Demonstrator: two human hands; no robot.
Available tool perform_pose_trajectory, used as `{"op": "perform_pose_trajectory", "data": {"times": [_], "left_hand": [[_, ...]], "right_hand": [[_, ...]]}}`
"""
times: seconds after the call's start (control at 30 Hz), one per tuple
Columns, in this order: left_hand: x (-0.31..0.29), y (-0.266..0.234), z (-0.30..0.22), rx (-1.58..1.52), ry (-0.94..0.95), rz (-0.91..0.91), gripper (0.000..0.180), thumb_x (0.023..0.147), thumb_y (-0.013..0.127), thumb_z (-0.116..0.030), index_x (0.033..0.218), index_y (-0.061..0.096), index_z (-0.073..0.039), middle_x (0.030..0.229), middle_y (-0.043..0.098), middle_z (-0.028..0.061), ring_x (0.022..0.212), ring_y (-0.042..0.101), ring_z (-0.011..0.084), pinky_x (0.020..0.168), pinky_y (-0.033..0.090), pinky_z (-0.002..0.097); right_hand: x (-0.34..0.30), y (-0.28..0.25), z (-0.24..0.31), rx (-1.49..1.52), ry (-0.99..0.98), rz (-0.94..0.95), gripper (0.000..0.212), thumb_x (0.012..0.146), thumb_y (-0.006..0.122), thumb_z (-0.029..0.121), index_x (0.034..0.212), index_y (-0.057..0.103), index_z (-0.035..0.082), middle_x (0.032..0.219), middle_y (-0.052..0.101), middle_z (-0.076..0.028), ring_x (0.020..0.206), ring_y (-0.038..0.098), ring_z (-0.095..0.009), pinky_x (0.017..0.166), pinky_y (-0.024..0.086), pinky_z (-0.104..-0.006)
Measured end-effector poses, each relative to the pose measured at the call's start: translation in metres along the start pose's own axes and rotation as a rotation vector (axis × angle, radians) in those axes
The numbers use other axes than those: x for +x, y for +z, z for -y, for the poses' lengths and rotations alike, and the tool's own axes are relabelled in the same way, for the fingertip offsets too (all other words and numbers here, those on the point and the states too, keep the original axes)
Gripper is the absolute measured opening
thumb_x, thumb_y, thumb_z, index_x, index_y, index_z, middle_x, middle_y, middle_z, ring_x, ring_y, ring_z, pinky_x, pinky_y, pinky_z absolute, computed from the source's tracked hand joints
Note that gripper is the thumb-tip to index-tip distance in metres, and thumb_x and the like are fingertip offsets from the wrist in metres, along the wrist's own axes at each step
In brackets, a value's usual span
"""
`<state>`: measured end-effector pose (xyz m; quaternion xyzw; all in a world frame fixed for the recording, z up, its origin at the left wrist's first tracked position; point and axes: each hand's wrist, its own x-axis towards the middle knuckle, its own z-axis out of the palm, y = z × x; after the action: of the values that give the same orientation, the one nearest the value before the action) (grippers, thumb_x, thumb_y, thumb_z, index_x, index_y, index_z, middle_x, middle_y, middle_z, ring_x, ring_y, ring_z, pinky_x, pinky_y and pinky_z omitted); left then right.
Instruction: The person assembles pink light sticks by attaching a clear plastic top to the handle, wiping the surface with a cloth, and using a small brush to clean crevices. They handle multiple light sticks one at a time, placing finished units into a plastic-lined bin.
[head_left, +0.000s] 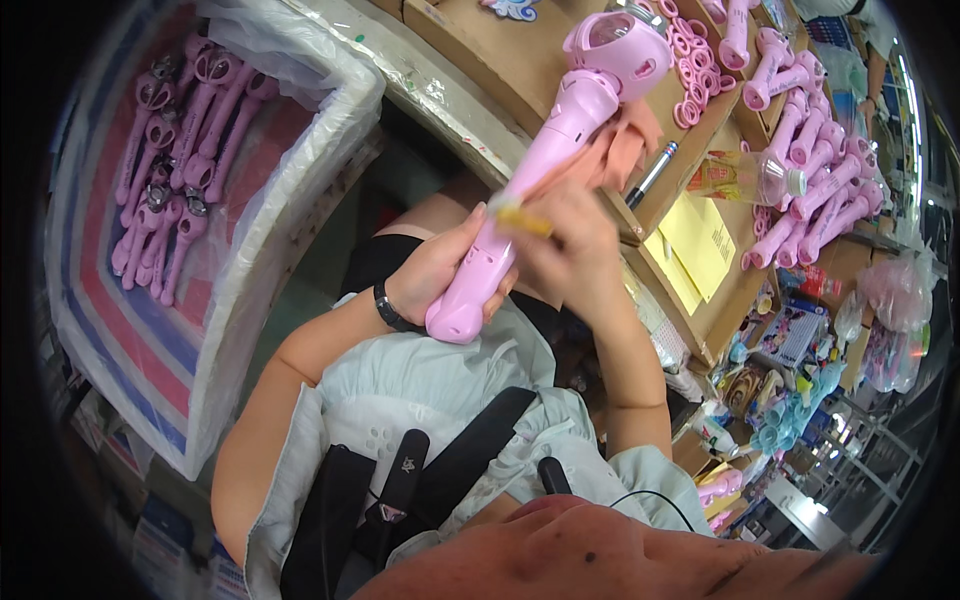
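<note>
My left hand [440, 275] is wrapped round the lower handle of a pink toy wand [560, 125]. The wand slants up and away across the table edge, and its round head has openings and a clear part inside. Beside the handle, my right hand [575, 245] is smeared by motion, its fingers curled round a small yellow thing [524, 221] with a pale tip against the wand. What kind of thing that is cannot be made out. An orange cloth [632, 140] lies behind the wand, close to the right hand.
On the left a plastic-lined, striped bin [250, 290] holds several pink wands [160, 200]. The cardboard-covered table [480, 50] bears pink rings [690, 65], a marker [652, 172], yellow paper [697, 248] and a clear bottle [745, 178]. More pink wand parts [825, 190] are piled at right.
</note>
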<state>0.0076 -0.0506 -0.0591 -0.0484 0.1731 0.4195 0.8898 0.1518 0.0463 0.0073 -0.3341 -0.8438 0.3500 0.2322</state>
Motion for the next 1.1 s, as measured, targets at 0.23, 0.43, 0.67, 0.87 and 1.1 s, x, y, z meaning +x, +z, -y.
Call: {"op": "perform_pose_trajectory", "data": {"times": [0.23,0.43,0.67,0.87,1.1], "left_hand": [[-0.002,0.0,0.0,-0.022,-0.023,0.031,0.054,0.096,0.026,-0.055,0.106,0.052,-0.009,0.077,0.059,0.0104,0.055,0.061,0.0189,0.051,0.053,0.0308],[-0.001,-0.002,0.0,-0.039,-0.017,0.058,0.054,0.096,0.025,-0.055,0.11,0.049,-0.009,0.077,0.059,0.0107,0.056,0.061,0.0193,0.052,0.053,0.0311],[-0.002,-0.001,0.0,-0.032,-0.017,0.037,0.055,0.096,0.026,-0.055,0.105,0.052,-0.008,0.076,0.059,0.0105,0.055,0.061,0.0199,0.05,0.053,0.0312],[0.003,-0.004,0.005,0.048,-0.015,-0.007,0.058,0.095,0.026,-0.057,0.107,0.054,-0.007,0.075,0.059,0.0104,0.055,0.061,0.0205,0.05,0.053,0.0314],[-0.001,0.005,0.002,0.038,0.004,0.04,0.063,0.096,0.023,-0.057,0.133,0.038,-0.008,0.076,0.055,0.0127,0.052,0.058,0.0217,0.047,0.05,0.031]], "right_hand": [[0.002,-0.003,-0.002,-0.049,0.129,-0.166,0.013,0.072,0.073,0.004,0.085,0.068,0.006,0.075,0.056,-0.005,0.069,0.055,-0.017,0.063,0.043,-0.0273],[-0.007,0.001,-0.002,-0.089,-0.086,-0.02,0.017,0.069,0.07,0.006,0.085,0.068,0.011,0.081,0.06,-0.006,0.075,0.061,-0.024,0.065,0.05,-0.0323],[-0.002,-0.003,-0.005,-0.048,-0.076,-0.089,0.015,0.071,0.07,0.007,0.086,0.069,0.009,0.08,0.06,-0.006,0.074,0.056,-0.022,0.067,0.046,-0.0308],[-0.032,0.012,-0.01,-0.028,-0.047,-0.054,0.015,0.07,0.071,0.006,0.084,0.067,0.008,0.084,0.061,-0.006,0.073,0.06,-0.022,0.062,0.049,-0.0309],[0.042,-0.02,-0.039,-0.156,-0.087,-0.38,0.012,0.072,0.07,0.008,0.083,0.066,0.004,0.089,0.063,-0.008,0.08,0.059,-0.021,0.072,0.046,-0.0318]]}}
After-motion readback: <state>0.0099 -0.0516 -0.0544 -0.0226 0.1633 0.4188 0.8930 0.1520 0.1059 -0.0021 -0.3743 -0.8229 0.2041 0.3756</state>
